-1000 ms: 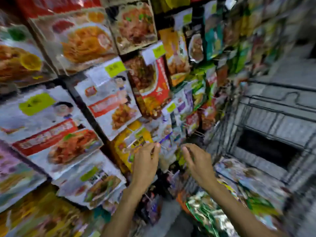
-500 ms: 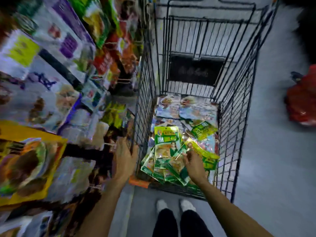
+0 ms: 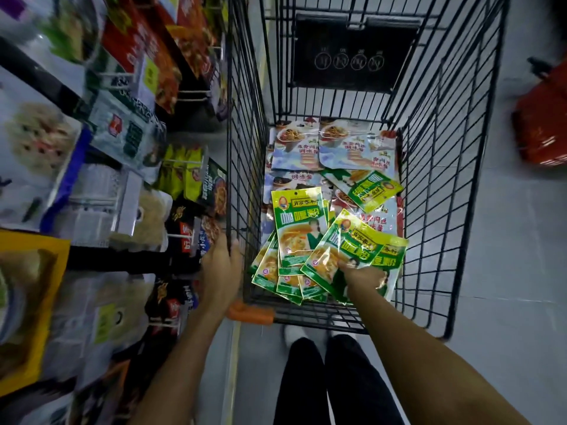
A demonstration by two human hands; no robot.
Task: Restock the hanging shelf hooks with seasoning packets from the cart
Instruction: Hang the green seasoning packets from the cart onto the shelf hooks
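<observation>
Several green packets sit fanned in my right grip, its fingers curled round their lower edges, low at the near end of the cart. More of the same kind lie in a loose pile touching them, and pale packets cover the basket's far end. My left grip is closed on the cart's left wire wall near the corner, and I judge it is steadying the cart.

To do this pick well, I should square the fan into one neat stack before lifting, top edges together and faces the same way, so the stack threads on in one go. The shelf hooks hang just left of the cart. Whether their yellow-green stock matches mine, I cannot tell. The lift should clear the wire rim without catching a foil corner.
</observation>
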